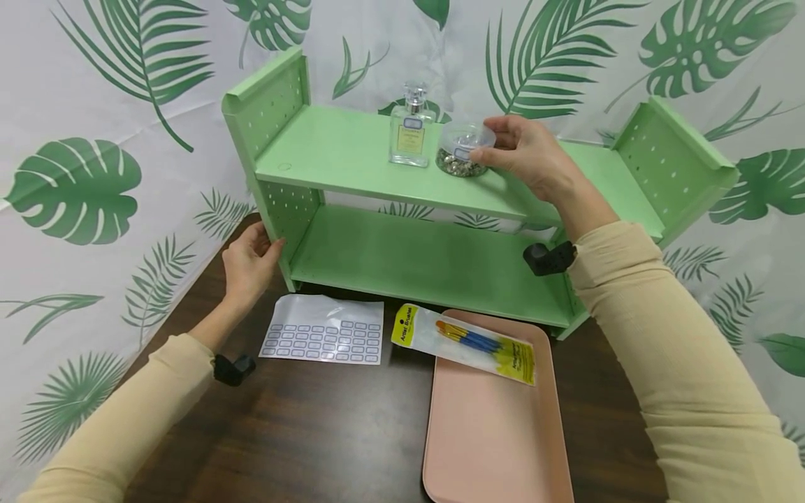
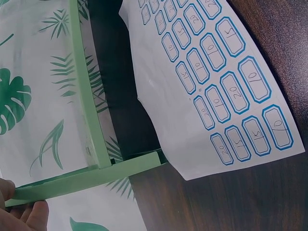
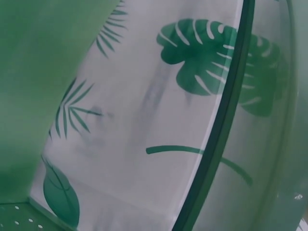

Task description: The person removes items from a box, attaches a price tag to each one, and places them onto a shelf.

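- Pinches, with the right hand [image 1: 528,154], a clear round jar [image 1: 453,165] of small metallic pieces; thumb at the labelled front, fingers curled round the right side, spread no wider than needed.
- Jar position: nine o'clock from that hand, upright over the upper board of a green two-tier shelf [image 1: 352,133]; round in plan, hence without a horizontal long axis.
- Grips, with the left hand [image 1: 248,262], the shelf's end panel at nine o'clock, thumb and fingers closed on opposite faces; jar well apart, toward two o'clock; right hand the nearer.
- Just beside the jar, toward nine o'clock: perfume bottle [image 1: 409,143], long axis vertical.
- Below the shelf: sticker sheet [image 1: 323,332], seven o'clock; paintbrush packet [image 1: 424,328] across pink tray [image 1: 493,426], five o'clock.
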Available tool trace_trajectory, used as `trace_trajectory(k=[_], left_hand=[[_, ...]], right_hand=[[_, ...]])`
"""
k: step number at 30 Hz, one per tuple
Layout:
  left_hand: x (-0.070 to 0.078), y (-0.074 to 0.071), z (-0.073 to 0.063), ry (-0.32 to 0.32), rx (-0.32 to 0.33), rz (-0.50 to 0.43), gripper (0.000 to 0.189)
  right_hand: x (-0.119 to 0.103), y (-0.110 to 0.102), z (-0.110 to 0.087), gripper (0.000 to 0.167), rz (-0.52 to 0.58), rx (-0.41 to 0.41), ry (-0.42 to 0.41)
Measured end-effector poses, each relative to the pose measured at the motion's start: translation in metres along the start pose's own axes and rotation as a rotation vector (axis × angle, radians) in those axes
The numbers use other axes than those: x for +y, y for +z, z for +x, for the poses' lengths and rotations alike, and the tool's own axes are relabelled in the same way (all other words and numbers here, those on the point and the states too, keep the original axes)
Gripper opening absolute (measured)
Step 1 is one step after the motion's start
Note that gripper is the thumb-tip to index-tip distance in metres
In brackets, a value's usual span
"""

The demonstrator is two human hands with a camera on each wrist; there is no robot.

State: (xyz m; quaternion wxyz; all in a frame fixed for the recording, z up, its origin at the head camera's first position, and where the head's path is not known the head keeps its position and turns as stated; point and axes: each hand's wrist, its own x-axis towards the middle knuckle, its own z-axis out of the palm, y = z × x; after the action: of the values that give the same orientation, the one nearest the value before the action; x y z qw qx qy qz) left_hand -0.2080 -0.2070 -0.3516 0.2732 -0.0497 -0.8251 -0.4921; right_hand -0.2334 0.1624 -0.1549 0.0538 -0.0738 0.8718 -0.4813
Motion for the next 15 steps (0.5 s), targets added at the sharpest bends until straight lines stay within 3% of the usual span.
trace_trajectory(k=[15], left_hand=[[0.0016,-0.0012,-0.0003,0.009,-0.006,0.020,0.032]], right_hand=[[0.0007,-0.0015,0.0007,0.073,-0.041,-0.020,-0.008]])
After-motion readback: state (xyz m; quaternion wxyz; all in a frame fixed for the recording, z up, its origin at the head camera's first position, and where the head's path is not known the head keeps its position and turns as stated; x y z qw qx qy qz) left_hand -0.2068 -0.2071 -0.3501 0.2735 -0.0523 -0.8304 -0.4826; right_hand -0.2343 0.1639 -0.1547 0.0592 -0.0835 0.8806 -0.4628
